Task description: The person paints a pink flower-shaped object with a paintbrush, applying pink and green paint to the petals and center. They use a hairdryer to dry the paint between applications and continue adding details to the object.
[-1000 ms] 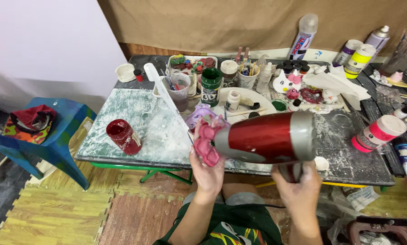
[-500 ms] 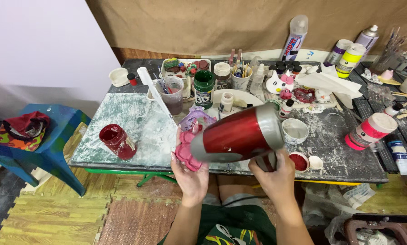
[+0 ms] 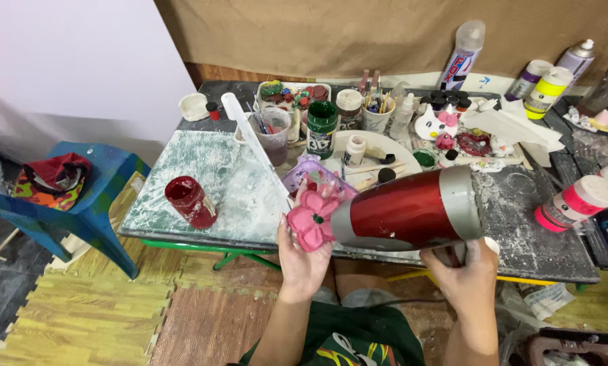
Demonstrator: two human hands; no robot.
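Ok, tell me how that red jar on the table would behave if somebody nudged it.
The red jar stands upright on the paint-streaked board, taller than wide, so a push near its top might tip it. Being round, it would probably roll once down. It sits close to the table's front edge and looks like glass, so a fall could break it.

Labelled paint containers across the counter (image 3: 534, 224)

A dark green paint bottle (image 3: 322, 129) with a white-printed label stands mid-counter, beside a brown-labelled jar (image 3: 348, 108). At the back, a tall white spray can (image 3: 462, 57) carries a blue and red label. Far right stand a purple-labelled bottle (image 3: 529, 80), a yellow-banded one (image 3: 550, 92) and a silver spray can (image 3: 577, 59); a pink-labelled white tub (image 3: 576, 203) lies tipped near the edge.
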